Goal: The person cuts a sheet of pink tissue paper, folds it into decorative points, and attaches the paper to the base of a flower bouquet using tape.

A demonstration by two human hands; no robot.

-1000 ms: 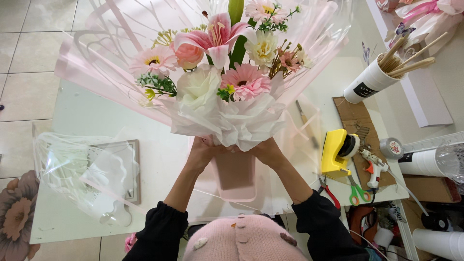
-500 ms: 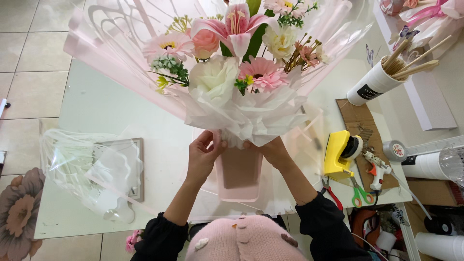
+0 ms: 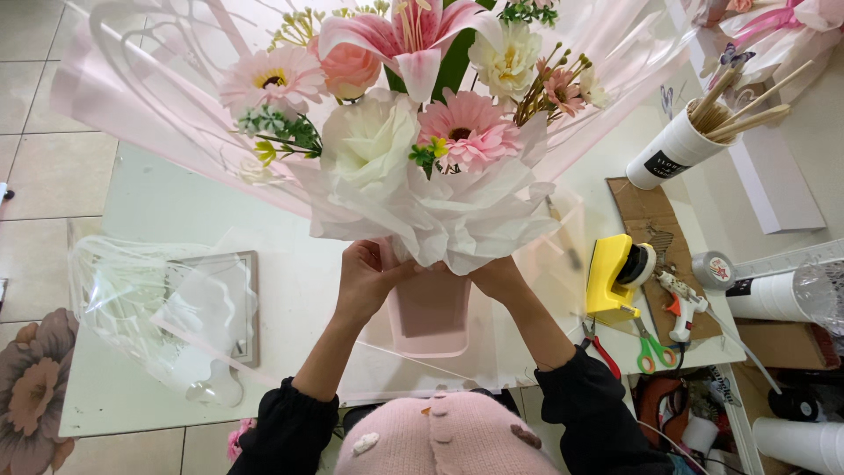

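Pink-wrapped bouquet [image 3: 413,132] gripped at neck by both hands, L hand [image 3: 365,277] & R hand [image 3: 499,277]; keep stems upright over counter [image 3: 176,211], squeeze evenly w/o crushing tissue.

bouquet [image 3: 422,149] sitting above both hands, over the table [image 3: 158,211] | crumpled wrap [image 3: 149,308] lying left | tape dispenser [image 3: 615,274], glue gun [image 3: 679,303], scissors [image 3: 649,347] lying right | cup of sticks [image 3: 681,145] standing behind them

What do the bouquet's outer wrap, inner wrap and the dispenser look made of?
Outer wrap: sheer pink film, probably plastic; the floor shows through. Inner wrap: white tissue-like paper, matte, crumpled folds. Tape dispenser: yellow, glossy, likely moulded plastic.
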